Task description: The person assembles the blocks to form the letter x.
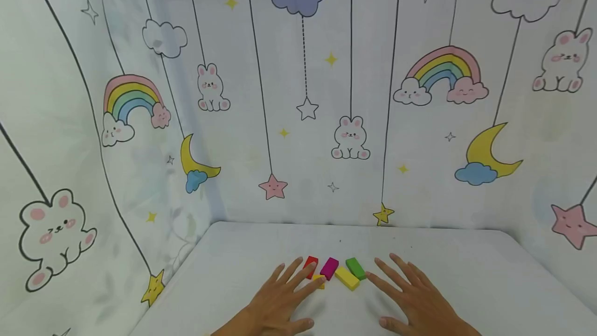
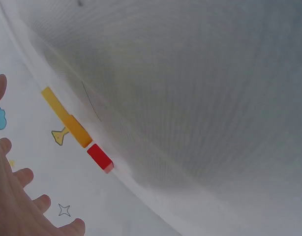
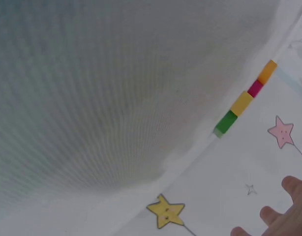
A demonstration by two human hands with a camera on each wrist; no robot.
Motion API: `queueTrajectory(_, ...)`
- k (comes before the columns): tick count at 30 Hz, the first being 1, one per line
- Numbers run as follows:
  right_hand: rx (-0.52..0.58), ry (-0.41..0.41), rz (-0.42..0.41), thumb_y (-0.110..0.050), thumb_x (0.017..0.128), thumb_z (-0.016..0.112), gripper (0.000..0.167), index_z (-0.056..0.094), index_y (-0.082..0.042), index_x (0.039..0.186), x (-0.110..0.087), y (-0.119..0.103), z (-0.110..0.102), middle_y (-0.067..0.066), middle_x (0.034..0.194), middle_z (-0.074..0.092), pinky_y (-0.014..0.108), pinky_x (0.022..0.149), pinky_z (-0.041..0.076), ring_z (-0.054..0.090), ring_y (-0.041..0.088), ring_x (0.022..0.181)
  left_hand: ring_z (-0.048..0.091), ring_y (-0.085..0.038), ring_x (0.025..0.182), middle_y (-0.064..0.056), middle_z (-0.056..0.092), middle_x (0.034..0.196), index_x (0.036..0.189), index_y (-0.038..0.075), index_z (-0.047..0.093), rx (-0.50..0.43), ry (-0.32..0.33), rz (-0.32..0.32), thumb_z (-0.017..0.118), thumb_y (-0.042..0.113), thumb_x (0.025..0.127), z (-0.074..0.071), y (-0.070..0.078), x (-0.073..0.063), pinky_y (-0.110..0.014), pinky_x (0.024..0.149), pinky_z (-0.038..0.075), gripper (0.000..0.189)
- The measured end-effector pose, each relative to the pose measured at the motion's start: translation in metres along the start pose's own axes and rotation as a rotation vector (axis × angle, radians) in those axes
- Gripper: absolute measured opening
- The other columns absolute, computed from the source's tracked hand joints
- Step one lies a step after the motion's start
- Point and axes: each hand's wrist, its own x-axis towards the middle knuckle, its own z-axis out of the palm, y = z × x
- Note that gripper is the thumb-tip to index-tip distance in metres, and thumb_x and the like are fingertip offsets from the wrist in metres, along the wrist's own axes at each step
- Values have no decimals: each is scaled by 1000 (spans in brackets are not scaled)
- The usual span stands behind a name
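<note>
Several small coloured blocks lie on the white table between my hands: a red block, a magenta block, a green block, a yellow block and an orange block. My left hand is spread with straight fingers; in the head view its fingers overlap the red and orange blocks. To the right, my right hand is spread too, its index fingertip close beside the green block. Neither hand holds anything. In the left wrist view the red block stands out beyond the fingers.
The white tabletop reaches back to a white cloth backdrop printed with rabbits, clouds, stars and rainbows. Another printed cloth side rises at the left of the table, with its folds near the edge.
</note>
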Motion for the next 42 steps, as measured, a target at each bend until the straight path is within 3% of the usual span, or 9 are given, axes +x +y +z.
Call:
queueTrajectory(2, 6, -6, -1, -77, 83, 59, 82, 44, -38, 153, 0, 0, 0, 1, 159, 43, 65, 120, -2, 39, 38, 141, 15, -31, 156, 1, 21, 169, 162, 41, 19, -8, -8, -7, 41, 70, 95, 0, 1, 0, -70, 113, 30, 76)
queueTrajectory(4, 21, -20, 2, -77, 83, 59, 82, 45, -38, 152, 0, 0, -1, 2, 158, 44, 75, 114, 18, 39, 39, 141, 16, -32, 155, 2, 21, 169, 162, 41, 19, -14, -12, -4, 41, 70, 95, 1, 2, 2, -70, 112, 31, 76)
queueTrajectory(6, 28, -27, -2, -77, 83, 59, 81, 46, -37, 152, 0, -1, -2, 3, 157, 45, 73, 100, 40, 40, 40, 140, 16, -32, 155, 4, 19, 170, 162, 41, 19, -31, -28, -8, 42, 71, 94, 2, 4, 4, -70, 111, 32, 77)
queueTrajectory(17, 121, -101, 73, -72, 84, 65, 84, 44, -31, 154, 14, -5, -5, 4, 156, 47, 70, 103, 40, 39, 39, 143, 19, -28, 154, 8, 18, 169, 162, 42, 14, -113, -110, -99, 46, 72, 93, -9, 6, 15, -66, 113, 33, 82)
queueTrajectory(26, 297, -189, 213, -64, 85, 69, 81, 47, -24, 152, 25, -11, -4, 6, 155, 48, 73, 101, 41, 43, 41, 140, 23, -25, 154, 8, 20, 169, 163, 33, 20, -164, -93, -133, 48, 70, 94, -11, 9, 17, -61, 115, 35, 83)
queueTrajectory(34, 324, -191, 284, -54, 81, 79, 80, 50, -24, 149, 28, -9, 4, 3, 147, 54, 67, 101, 46, 47, 31, 132, 25, -24, 153, 6, 23, 168, 163, 27, 21, -218, -68, -168, 48, 70, 93, -11, 14, 26, -55, 116, 35, 86)
queueTrajectory(38, 386, -234, 339, -56, 81, 78, 82, 49, -24, 150, 32, -13, 10, 1, 147, 53, 64, 101, 47, 46, 28, 132, 27, -22, 152, 7, 25, 167, 162, 31, 22, -290, -67, -234, 54, 69, 90, -12, 16, 28, -58, 114, 38, 88)
queueTrajectory(42, 475, -261, 332, -57, 84, 75, 80, 48, -21, 150, 37, -16, 16, 4, 148, 51, 66, 102, 45, 45, 31, 133, 32, -24, 149, 4, 29, 165, 161, 35, 23, -371, -38, -317, 63, 65, 88, -14, 15, 27, -60, 109, 43, 89)
